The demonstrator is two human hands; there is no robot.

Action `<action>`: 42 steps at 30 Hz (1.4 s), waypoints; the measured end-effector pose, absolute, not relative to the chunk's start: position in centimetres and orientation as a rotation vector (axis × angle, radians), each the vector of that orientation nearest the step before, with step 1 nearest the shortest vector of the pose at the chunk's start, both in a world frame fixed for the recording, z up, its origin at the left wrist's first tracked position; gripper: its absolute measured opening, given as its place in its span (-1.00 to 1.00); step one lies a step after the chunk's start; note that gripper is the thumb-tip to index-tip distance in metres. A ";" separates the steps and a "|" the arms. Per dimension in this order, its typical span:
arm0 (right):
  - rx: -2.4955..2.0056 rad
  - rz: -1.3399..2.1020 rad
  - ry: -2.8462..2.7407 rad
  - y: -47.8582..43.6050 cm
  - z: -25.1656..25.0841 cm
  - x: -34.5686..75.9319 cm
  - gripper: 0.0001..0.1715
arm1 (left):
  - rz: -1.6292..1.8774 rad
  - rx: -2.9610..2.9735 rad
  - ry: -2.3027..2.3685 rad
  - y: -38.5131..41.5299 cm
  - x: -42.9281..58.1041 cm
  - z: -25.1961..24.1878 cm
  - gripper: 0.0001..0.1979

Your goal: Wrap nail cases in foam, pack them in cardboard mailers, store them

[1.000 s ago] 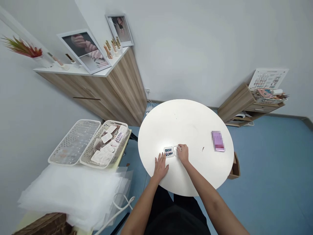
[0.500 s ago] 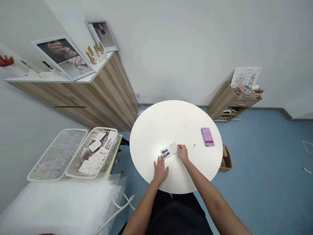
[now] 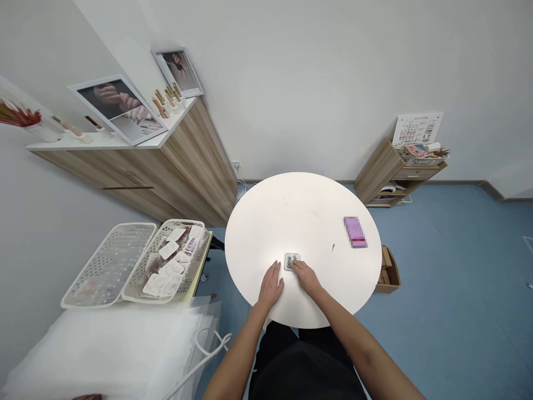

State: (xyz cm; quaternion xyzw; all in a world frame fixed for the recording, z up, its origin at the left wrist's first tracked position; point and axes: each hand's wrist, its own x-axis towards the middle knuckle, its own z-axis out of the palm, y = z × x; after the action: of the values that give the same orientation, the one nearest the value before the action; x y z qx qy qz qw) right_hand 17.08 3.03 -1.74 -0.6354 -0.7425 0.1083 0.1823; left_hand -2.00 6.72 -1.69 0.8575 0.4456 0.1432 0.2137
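Observation:
A small clear plastic case point(image 3: 288, 262) lies on the white round table point(image 3: 266, 211), its lid folded down. Through the lid show several dark, glossy pieces that look like press-on nails. My right hand point(image 3: 307, 276) reaches in from the right, its fingers bent over the case's right part and gripping it there, covering some of the pieces. Flat on the tabletop to the left, my left hand point(image 3: 270, 287) has its fingers stretched out and its thumb apart. Its fingertips are close beside the case's left edge.
A blurred purple object point(image 3: 355, 232) lies at the table's right. Left of the table stand a white basket of cards point(image 3: 166, 294) and a basket of clear packets point(image 3: 89, 303). A wooden cabinet point(image 3: 208, 166), a shelf unit point(image 3: 377, 172) and a cardboard box point(image 3: 389, 283) are around.
The case's lid has swung from open on the right to folded down over the pieces. My right hand has moved left and nearer with it; the left hand lies slightly left of the case.

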 end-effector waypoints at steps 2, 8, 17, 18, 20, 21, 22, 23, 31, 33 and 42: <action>-1.785 0.267 -2.138 2.1 -2.5 17.1 -0.44 | 0.280 2.481 1.145 7.1 -1.4 -1.6 -0.33; -1.844 0.244 -2.187 -0.2 -3.4 16.6 -0.24 | 0.150 2.689 1.066 6.2 -0.2 -2.6 -0.27; -1.881 0.287 -2.272 -0.2 -4.0 16.7 -0.16 | 0.124 2.719 1.186 5.3 -0.3 -4.9 -0.33; -1.887 0.293 -2.287 0.0 -3.9 16.8 -0.17 | 0.101 2.710 1.197 5.5 -0.1 -4.9 -0.34; -1.906 0.314 -2.305 0.7 -3.5 17.2 -0.20 | 0.038 2.672 1.215 6.0 0.4 -4.5 -0.33; -1.914 0.328 -2.310 1.1 -3.3 17.5 -0.21 | 0.003 2.645 1.221 6.3 0.6 -4.2 -0.33; -1.923 0.341 -2.313 1.6 -3.1 17.6 -0.22 | -0.032 2.613 1.222 6.8 0.9 -3.9 -0.32; -1.932 0.354 -2.314 2.0 -2.9 17.8 -0.22 | -0.066 2.581 1.217 7.2 1.2 -3.5 -0.31; -2.013 0.408 -2.337 4.9 -2.8 18.4 -0.20 | -0.121 2.422 1.167 10.4 0.1 -1.5 -0.29; -2.035 0.405 -2.338 5.8 -2.7 18.5 -0.18 | -0.174 2.379 1.228 10.3 -0.7 -1.3 -0.30; -2.081 0.427 -2.389 10.3 -2.1 20.4 -0.14 | -0.249 2.197 1.422 11.5 0.9 0.1 -0.32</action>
State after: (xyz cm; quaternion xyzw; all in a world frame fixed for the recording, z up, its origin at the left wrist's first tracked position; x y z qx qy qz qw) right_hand 20.38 10.35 -2.15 -0.6508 -0.7469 0.1336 -0.0276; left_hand 0.88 11.48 0.14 0.8083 0.5233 -0.0917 0.2536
